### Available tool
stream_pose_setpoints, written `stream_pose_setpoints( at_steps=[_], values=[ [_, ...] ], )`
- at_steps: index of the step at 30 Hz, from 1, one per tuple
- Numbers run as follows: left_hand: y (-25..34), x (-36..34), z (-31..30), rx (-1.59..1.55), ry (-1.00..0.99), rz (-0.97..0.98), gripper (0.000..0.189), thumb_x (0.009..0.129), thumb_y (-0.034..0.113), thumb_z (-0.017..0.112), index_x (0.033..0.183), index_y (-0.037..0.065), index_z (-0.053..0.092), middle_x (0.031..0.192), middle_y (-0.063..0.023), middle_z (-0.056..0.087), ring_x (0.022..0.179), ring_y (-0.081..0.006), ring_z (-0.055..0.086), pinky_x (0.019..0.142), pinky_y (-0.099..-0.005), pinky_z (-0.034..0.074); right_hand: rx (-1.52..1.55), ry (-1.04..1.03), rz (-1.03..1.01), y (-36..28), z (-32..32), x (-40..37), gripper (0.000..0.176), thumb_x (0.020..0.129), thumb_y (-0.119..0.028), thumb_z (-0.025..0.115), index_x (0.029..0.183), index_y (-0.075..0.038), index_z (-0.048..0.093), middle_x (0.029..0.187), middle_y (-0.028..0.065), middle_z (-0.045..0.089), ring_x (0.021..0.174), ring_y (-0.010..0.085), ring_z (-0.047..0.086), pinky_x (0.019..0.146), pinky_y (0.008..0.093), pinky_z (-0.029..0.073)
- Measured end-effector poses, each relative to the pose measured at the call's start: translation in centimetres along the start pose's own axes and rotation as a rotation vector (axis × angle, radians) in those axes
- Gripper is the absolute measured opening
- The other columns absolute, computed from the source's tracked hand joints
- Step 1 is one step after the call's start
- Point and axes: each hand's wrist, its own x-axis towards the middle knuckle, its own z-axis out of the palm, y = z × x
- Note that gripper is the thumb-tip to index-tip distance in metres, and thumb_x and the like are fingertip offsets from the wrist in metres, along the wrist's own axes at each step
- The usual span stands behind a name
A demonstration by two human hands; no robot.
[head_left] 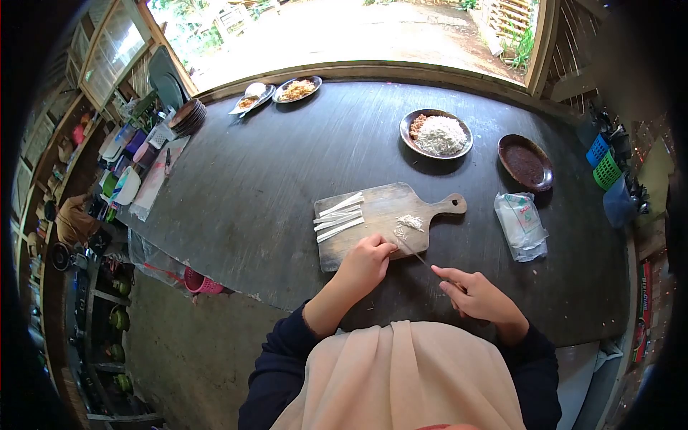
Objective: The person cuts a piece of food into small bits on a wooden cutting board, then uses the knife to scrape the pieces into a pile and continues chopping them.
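A wooden cutting board [390, 198] with a holed handle lies on the dark table. Several long white strips [340, 216] rest on its left part, and a small heap of finely cut white bits [409, 223] sits nearer the handle. My left hand [367, 262] is closed with its fingers curled at the board's near edge; whatever is in its fingertips is hidden. My right hand [476, 294] grips a knife [414, 254] by the handle. The thin blade points up and left across the board's near edge, its tip close to my left fingers and the bits.
Behind the board stands a bowl [441, 153] of white shreds and brown bits. An empty-looking brown dish [525, 163] and a plastic-wrapped packet [520, 226] are at right. Two food plates [297, 89] [252, 99] sit by the window, stacked dishes [188, 117] at left.
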Motion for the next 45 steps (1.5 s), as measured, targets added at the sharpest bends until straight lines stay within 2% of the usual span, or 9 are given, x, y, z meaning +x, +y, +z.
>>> stream_pose_setpoints(
  at_steps=[4,6,10,19,27,34,37,42,45],
  values=[
    [0.5,0.0,-0.1,0.013,0.008,-0.032,0.016,0.083,0.002,0.062,0.098,0.002,0.068,0.091,-0.0131,0.063,0.087,-0.0330,0.063,0.078,-0.0394,0.051,-0.008,-0.056,-0.004,0.2,0.0,0.1,0.039,0.099,-0.015,0.052,0.138,-0.006,0.051,0.061,0.0050,0.055,0.050,0.0095,0.053,0.052,0.0271,0.046],
    [0.8,0.0,-0.1,0.028,0.015,-0.105,0.015,0.083,0.003,0.061,0.097,0.002,0.068,0.090,-0.0126,0.063,0.087,-0.0333,0.063,0.078,-0.0396,0.051,-0.009,-0.007,0.035,-0.2,-0.1,0.2,0.040,0.099,-0.015,0.052,0.138,-0.006,0.050,0.060,0.0047,0.055,0.050,0.0093,0.053,0.052,0.0272,0.047],
    [0.6,0.0,0.1,0.026,0.025,-0.120,0.016,0.084,0.003,0.061,0.098,0.002,0.068,0.091,-0.0134,0.063,0.087,-0.0334,0.063,0.077,-0.0394,0.051,-0.002,-0.002,0.049,-0.2,-0.2,0.1,0.040,0.099,-0.015,0.051,0.139,-0.006,0.050,0.059,0.0045,0.056,0.049,0.0095,0.053,0.052,0.0273,0.047],
    [0.6,-0.1,0.1,0.011,0.019,-0.092,0.017,0.081,0.001,0.062,0.097,0.000,0.069,0.090,-0.0144,0.060,0.083,-0.0330,0.063,0.076,-0.0385,0.051,-0.012,-0.037,-0.003,0.4,0.4,0.1,0.038,0.099,-0.015,0.053,0.136,-0.006,0.051,0.058,0.0079,0.056,0.048,0.0110,0.053,0.052,0.0281,0.046],
    [0.5,-0.2,0.3,0.019,0.012,-0.041,0.017,0.081,0.001,0.062,0.096,-0.002,0.068,0.089,-0.0148,0.059,0.083,-0.0327,0.062,0.075,-0.0383,0.051,-0.049,0.005,-0.102,0.9,0.7,0.1,0.037,0.098,-0.014,0.055,0.134,-0.004,0.053,0.060,0.0124,0.054,0.048,0.0133,0.047,0.052,0.0290,0.042],
    [0.8,-0.3,0.1,0.041,-0.033,-0.020,0.014,0.081,0.004,0.063,0.093,-0.003,0.066,0.089,-0.0149,0.056,0.084,-0.0327,0.059,0.076,-0.0388,0.050,-0.044,0.004,-0.102,0.9,0.4,0.0,0.036,0.098,-0.014,0.055,0.132,-0.004,0.055,0.060,0.0141,0.054,0.049,0.0142,0.045,0.053,0.0294,0.042],
    [1.1,-0.4,0.0,0.055,-0.068,0.014,0.016,0.081,0.006,0.062,0.095,-0.002,0.065,0.090,-0.0149,0.054,0.085,-0.0328,0.057,0.078,-0.0394,0.048,-0.065,0.006,-0.069,0.3,0.5,-0.1,0.036,0.097,-0.014,0.057,0.131,-0.004,0.055,0.061,0.0168,0.055,0.049,0.0167,0.048,0.053,0.0309,0.043],
    [1.1,-0.6,-0.1,0.079,-0.106,0.035,0.022,0.081,0.008,0.063,0.099,-0.004,0.062,0.094,-0.0160,0.053,0.089,-0.0333,0.055,0.081,-0.0396,0.047,-0.173,0.071,-0.153,0.8,1.0,0.5,0.036,0.095,-0.014,0.059,0.130,-0.005,0.056,0.067,0.0241,0.058,0.051,0.0311,0.057,0.057,0.0351,0.047],
    [1.1,-0.7,-0.3,0.062,-0.098,0.054,0.024,0.082,0.009,0.063,0.101,-0.006,0.062,0.094,-0.0164,0.053,0.090,-0.0336,0.055,0.082,-0.0398,0.047,-0.151,0.097,-0.193,0.7,1.2,0.5,0.035,0.095,-0.013,0.059,0.129,-0.005,0.057,0.067,0.0249,0.058,0.052,0.0333,0.057,0.057,0.0350,0.047]
  ],
)
